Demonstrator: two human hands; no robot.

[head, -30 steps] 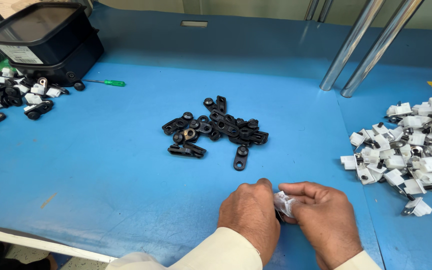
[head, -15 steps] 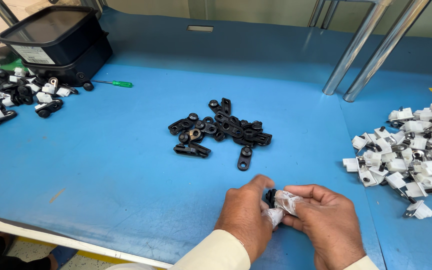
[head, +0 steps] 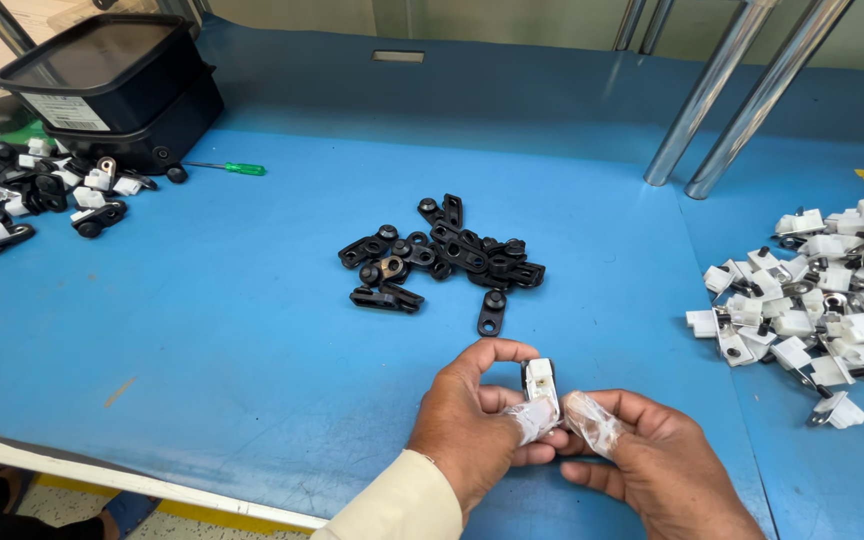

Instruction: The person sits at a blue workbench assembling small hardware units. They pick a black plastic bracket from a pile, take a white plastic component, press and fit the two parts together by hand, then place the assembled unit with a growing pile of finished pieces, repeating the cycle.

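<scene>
Low over the blue table (head: pixel 252 330), near its front edge, my left hand (head: pixel 477 425) pinches a small white plastic clip with a black part (head: pixel 539 381) between thumb and fingers. My right hand (head: pixel 657 465) sits just to its right, its taped thumb touching the base of the piece. Both thumbs are wrapped in clear tape. A heap of several black plastic brackets (head: pixel 442 262) lies on the table just beyond my hands.
A pile of white clips (head: pixel 822 300) covers the right side. Assembled black-and-white pieces (head: pixel 32 195) lie at far left beside two stacked black bins (head: pixel 112 90) and a green screwdriver (head: pixel 232 168). Two slanted metal poles (head: pixel 732 100) rise at back right.
My hands have lifted slightly and turned the piece so the white clip stands upright between the fingers. The view has shifted a little; the piles have not moved.
</scene>
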